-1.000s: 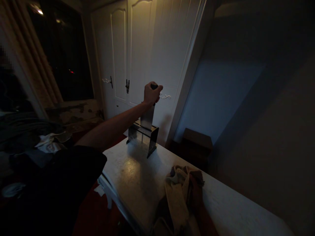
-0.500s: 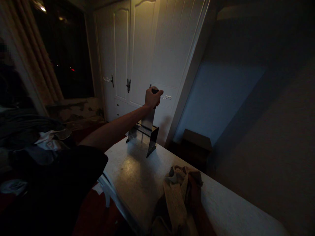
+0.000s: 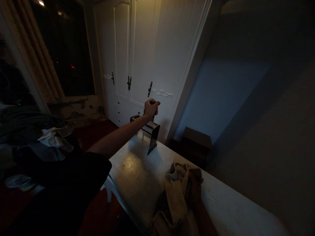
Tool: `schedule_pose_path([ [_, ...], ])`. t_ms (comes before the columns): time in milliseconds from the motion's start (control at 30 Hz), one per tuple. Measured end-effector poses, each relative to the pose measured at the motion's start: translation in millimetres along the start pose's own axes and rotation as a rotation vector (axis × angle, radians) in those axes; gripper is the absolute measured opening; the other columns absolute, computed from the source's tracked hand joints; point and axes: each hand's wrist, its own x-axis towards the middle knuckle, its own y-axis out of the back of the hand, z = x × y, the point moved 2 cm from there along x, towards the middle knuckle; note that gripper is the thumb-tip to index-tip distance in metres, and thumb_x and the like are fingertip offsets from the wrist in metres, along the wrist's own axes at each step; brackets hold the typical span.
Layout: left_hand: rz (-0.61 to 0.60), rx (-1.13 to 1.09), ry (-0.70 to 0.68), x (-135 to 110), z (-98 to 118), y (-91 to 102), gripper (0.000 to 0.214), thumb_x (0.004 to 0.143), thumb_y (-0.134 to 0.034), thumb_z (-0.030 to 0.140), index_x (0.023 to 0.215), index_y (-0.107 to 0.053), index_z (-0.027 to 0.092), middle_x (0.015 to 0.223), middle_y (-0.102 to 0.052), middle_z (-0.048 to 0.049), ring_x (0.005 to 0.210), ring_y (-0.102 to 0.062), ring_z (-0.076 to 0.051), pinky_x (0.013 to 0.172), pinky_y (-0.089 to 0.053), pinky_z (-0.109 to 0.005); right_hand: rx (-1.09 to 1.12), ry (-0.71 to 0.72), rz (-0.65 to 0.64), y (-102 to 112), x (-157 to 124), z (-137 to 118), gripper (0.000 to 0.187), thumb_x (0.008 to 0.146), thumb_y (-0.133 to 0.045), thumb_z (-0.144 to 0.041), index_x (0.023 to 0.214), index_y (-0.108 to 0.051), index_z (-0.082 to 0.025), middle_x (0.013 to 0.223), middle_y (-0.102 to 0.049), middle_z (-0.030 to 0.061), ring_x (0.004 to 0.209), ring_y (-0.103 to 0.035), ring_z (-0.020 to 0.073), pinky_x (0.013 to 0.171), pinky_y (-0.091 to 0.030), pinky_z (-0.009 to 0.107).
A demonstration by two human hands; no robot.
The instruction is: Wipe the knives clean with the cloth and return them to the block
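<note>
The left hand (image 3: 152, 109) is closed in a fist around the dark handle of the wide-bladed knife (image 3: 151, 123). The knife stands nearly upright, its long axis close to vertical: handle on top, blade pointing down into the rack (image 3: 154, 137), which is at the far end of the white table (image 3: 133, 190). The right hand (image 3: 195, 188) touches the crumpled cloth (image 3: 176, 196); its fingers are dark and partly hidden, so I cannot tell how far they close
</note>
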Motion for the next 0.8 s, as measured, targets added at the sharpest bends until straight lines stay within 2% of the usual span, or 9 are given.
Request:
schedule_pose_path([
  [100, 0.020, -0.006, 0.036, -4, -11, 5.7, 0.023, 0.071, -0.063, 0.020, 0.071, -0.040, 0.019, 0.042, -0.042, 0.0079, 0.031, -0.042, -0.012, 0.029, -0.028, -0.021, -0.020, 0.031, 0.025, 0, 1, -2, 0.057, 0.047, -0.081, -0.055, 0.083, -0.070, -0.012, 0.089, -0.070, 0.0103, 0.093, -0.065, 0.0325, 0.073, -0.054, 0.037],
  [233, 0.030, -0.004, 0.077, -8, -23, 11.0, 0.023, 0.069, -0.063, 0.022, 0.071, -0.040, 0.019, 0.041, -0.042, 0.0073, 0.031, -0.043, -0.012, 0.030, -0.029, -0.021, 0.005, 0.028, 0.026, 0, 1, -2, 0.060, 0.044, -0.081, -0.054, 0.084, -0.070, -0.011, 0.090, -0.071, 0.0110, 0.088, -0.065, 0.0314, 0.070, -0.054, 0.037],
  [367, -0.016, 0.012, 0.082, -15, -28, 13.3, 0.024, 0.069, -0.064, 0.024, 0.071, -0.041, 0.018, 0.043, -0.044, 0.0064, 0.033, -0.043, -0.012, 0.032, -0.033, -0.021, 0.020, -0.011, 0.020, -1, 2, -1, 0.063, 0.042, -0.082, -0.054, 0.086, -0.070, -0.011, 0.088, -0.071, 0.0099, 0.084, -0.065, 0.0286, 0.068, -0.053, 0.035],
  [567, -0.088, 0.043, 0.110, -26, -35, 16.7, 0.026, 0.071, -0.066, 0.026, 0.070, -0.041, 0.018, 0.045, -0.045, 0.0050, 0.034, -0.044, -0.011, 0.034, -0.036, -0.022, 0.054, -0.019, 0.059, -5, -6, -7, 0.056, 0.039, -0.082, -0.050, 0.078, -0.070, -0.012, 0.087, -0.071, 0.0095, 0.086, -0.066, 0.0298, 0.068, -0.053, 0.035],
  [800, -0.126, 0.064, 0.081, -33, -44, 21.3, 0.028, 0.072, -0.067, 0.029, 0.068, -0.041, 0.018, 0.045, -0.046, 0.0037, 0.037, -0.046, -0.012, 0.036, -0.038, -0.022, 0.041, -0.008, 0.022, 0, 2, 1, 0.058, 0.045, -0.083, -0.052, 0.084, -0.070, -0.012, 0.089, -0.071, 0.0097, 0.086, -0.066, 0.0288, 0.066, -0.053, 0.034],
])
